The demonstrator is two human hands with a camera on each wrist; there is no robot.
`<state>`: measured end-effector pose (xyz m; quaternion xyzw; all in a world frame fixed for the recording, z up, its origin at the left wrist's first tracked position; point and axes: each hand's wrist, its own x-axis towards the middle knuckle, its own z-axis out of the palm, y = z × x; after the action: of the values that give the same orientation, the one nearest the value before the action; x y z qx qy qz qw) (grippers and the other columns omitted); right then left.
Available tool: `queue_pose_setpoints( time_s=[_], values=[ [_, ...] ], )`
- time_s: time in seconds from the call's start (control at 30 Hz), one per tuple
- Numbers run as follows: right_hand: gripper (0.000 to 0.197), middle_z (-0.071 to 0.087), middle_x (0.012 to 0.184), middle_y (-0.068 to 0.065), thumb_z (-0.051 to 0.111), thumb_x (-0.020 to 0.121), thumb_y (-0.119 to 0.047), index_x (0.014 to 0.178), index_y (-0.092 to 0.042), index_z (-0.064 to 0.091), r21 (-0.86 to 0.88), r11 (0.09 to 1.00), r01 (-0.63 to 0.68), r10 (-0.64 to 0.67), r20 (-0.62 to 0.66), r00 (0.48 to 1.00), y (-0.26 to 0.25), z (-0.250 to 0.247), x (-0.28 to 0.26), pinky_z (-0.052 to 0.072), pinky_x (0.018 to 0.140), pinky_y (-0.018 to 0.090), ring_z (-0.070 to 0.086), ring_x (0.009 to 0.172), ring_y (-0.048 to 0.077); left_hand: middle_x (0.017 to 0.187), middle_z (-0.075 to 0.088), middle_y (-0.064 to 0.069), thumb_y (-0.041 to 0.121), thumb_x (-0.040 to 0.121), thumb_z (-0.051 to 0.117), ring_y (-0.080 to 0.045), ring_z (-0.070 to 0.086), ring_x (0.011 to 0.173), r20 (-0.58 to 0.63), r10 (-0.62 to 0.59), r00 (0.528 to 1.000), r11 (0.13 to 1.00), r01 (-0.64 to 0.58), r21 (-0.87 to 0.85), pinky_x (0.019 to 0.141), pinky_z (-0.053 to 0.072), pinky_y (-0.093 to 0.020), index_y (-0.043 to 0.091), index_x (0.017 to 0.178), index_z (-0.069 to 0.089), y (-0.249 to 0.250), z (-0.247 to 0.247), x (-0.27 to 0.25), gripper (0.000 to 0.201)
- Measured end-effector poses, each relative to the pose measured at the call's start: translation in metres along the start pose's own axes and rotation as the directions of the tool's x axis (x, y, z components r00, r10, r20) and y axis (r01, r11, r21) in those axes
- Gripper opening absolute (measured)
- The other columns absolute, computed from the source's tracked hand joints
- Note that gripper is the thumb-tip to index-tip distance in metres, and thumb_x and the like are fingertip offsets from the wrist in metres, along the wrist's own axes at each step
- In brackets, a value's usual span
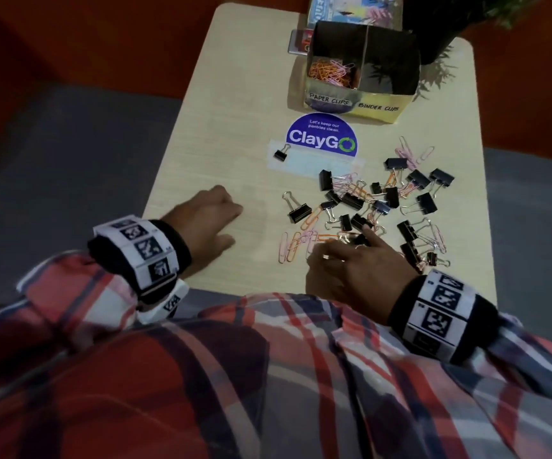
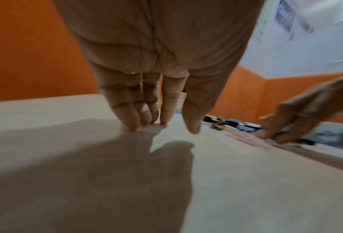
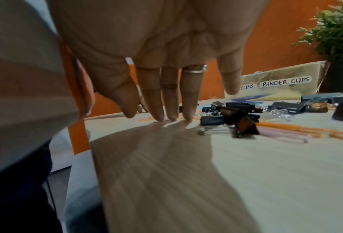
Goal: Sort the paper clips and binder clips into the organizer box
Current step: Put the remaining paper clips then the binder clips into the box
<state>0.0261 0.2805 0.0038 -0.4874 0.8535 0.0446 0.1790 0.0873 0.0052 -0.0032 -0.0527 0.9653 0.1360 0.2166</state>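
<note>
Right hand (image 1: pixel 350 263), fingers straight, presses paper clips (image 1: pixel 296 243) lower centre; left hand (image 1: pixel 208 220) rests relaxed, empty, on the table (image 1: pixel 235 94).

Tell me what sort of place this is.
Probably an office pantry or break area: a ClayGo sticker on the small table reads "Let's keep our pantries clean", with orange walls and a potted plant nearby.
</note>
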Motion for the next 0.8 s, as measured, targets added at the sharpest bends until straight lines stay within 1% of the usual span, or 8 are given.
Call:
queue_pose_setpoints(
  time_s=[0.07, 0.13, 0.27, 0.43, 0.53, 0.67, 0.73, 0.8],
  values=[
    [0.037, 0.063, 0.114, -0.005, 0.05, 0.079, -0.038, 0.111, -0.028, 0.065, 0.005, 1.0, -0.019, 0.019, -0.043, 0.999, 0.003, 0.001, -0.007, 0.035, 0.102, 0.055, 0.07, 0.079, 0.017, 0.13, 0.037, 0.006, 0.038, 0.084, 0.064, -0.016, 0.039, 0.119, 0.005, 0.132, 0.991, 0.991, -0.132, -0.006, 0.093, 0.04, -0.03, 0.025, 0.141, 0.037, 0.025, 0.008, -0.003, 0.064],
    [0.034, 0.066, 0.111, -0.003, 0.051, 0.076, -0.033, 0.104, -0.025, 0.07, 0.027, 0.999, -0.024, 0.026, -0.097, 0.995, 0.006, 0.004, -0.019, 0.04, 0.1, 0.056, 0.071, 0.084, 0.017, 0.135, 0.033, 0.007, 0.037, 0.083, 0.065, -0.016, 0.036, 0.121, 0.035, 0.261, 0.965, 0.964, -0.262, 0.035, 0.092, 0.04, -0.029, 0.026, 0.146, 0.026, 0.046, 0.014, 0.001, 0.075],
    [0.036, 0.067, 0.111, -0.004, 0.064, 0.075, -0.034, 0.11, -0.025, 0.069, -0.02, 0.998, -0.064, 0.062, -0.065, 0.996, 0.01, 0.017, -0.041, 0.042, 0.097, 0.057, 0.071, 0.092, 0.016, 0.141, 0.031, 0.004, 0.032, 0.082, 0.067, -0.02, 0.037, 0.122, 0.043, 0.405, 0.913, 0.905, -0.407, 0.125, 0.094, 0.044, -0.033, 0.025, 0.145, 0.024, 0.077, 0.017, 0.018, 0.077],
    [0.049, 0.067, 0.111, 0.003, 0.034, 0.077, -0.032, 0.107, -0.018, 0.07, 0.034, 0.986, -0.161, 0.163, -0.078, 0.984, 0.013, 0.019, -0.044, 0.046, 0.091, 0.057, 0.071, 0.069, 0.021, 0.137, 0.034, -0.003, 0.052, 0.082, 0.062, -0.024, 0.039, 0.124, 0.03, 0.285, 0.958, 0.948, -0.286, 0.139, 0.094, 0.043, -0.036, 0.015, 0.142, 0.031, 0.106, 0.012, 0.036, 0.077],
    [0.041, 0.068, 0.103, 0.0, 0.038, 0.073, -0.03, 0.091, -0.019, 0.073, 0.051, 0.978, -0.202, 0.207, -0.109, 0.972, 0.014, 0.015, -0.039, 0.045, 0.091, 0.055, 0.071, 0.068, 0.02, 0.125, 0.039, -0.003, 0.04, 0.084, 0.065, -0.025, 0.047, 0.111, -0.014, 0.255, 0.967, 0.961, -0.251, 0.117, 0.082, 0.045, -0.036, 0.016, 0.128, 0.043, 0.112, 0.01, 0.044, 0.054],
    [0.043, 0.069, 0.099, 0.0, 0.035, 0.074, -0.03, 0.087, -0.016, 0.073, 0.101, 0.964, -0.246, 0.26, -0.169, 0.951, 0.018, 0.01, -0.034, 0.046, 0.09, 0.052, 0.069, 0.064, 0.021, 0.109, 0.044, -0.001, 0.019, 0.085, 0.064, -0.024, 0.051, 0.096, -0.06, 0.353, 0.934, 0.934, -0.347, 0.087, 0.071, 0.044, -0.032, 0.019, 0.107, 0.05, 0.099, 0.011, 0.047, 0.026],
    [0.045, 0.069, 0.101, 0.001, 0.035, 0.074, -0.033, 0.09, -0.016, 0.073, 0.125, 0.955, -0.268, 0.287, -0.176, 0.942, 0.023, 0.01, -0.035, 0.047, 0.089, 0.049, 0.07, 0.068, 0.021, 0.112, 0.045, 0.001, 0.028, 0.084, 0.064, -0.023, 0.048, 0.101, -0.028, 0.343, 0.939, 0.937, -0.34, 0.077, 0.073, 0.042, -0.032, 0.021, 0.11, 0.05, 0.094, 0.009, 0.043, 0.03],
    [0.04, 0.07, 0.103, -0.002, 0.039, 0.075, -0.034, 0.092, -0.02, 0.073, 0.133, 0.936, -0.325, 0.346, -0.188, 0.919, 0.027, 0.014, -0.038, 0.046, 0.092, 0.049, 0.07, 0.073, 0.019, 0.123, 0.043, 0.001, 0.042, 0.082, 0.064, -0.024, 0.045, 0.109, 0.007, 0.298, 0.954, 0.948, -0.297, 0.111, 0.079, 0.043, -0.034, 0.023, 0.126, 0.044, 0.088, 0.01, 0.037, 0.053]
  ],
)
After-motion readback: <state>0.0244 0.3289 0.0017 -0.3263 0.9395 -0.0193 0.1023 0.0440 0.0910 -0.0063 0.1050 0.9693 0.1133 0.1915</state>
